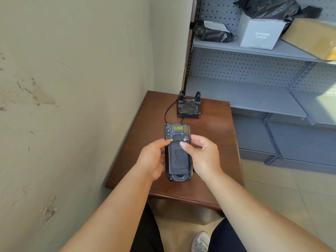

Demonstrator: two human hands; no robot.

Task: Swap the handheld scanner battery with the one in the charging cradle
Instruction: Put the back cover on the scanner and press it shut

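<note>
Head view shows the left thumb (168,142) tip touching the left latch (171,140) at the top of the battery cover (179,160), while the right thumb (183,144) presses the cover just below the right latch (185,140). The other fingers of each hand curl round the edges. The left hand (154,159) grips the handheld scanner (177,130) from nine o'clock and the right hand (204,157) from three o'clock, back side up, above the wooden table (214,128).

The step in hand looks like releasing the cover. To do it well, I would work both latches together, steady the body with the curled fingers, and lift the cover from its top edge, not pry at one corner.

The charging cradle (189,106) stands at twelve o'clock from the handheld scanner, well apart, its cable (168,110) trailing toward eleven. Whether a spare battery sits in it I cannot tell.
</note>
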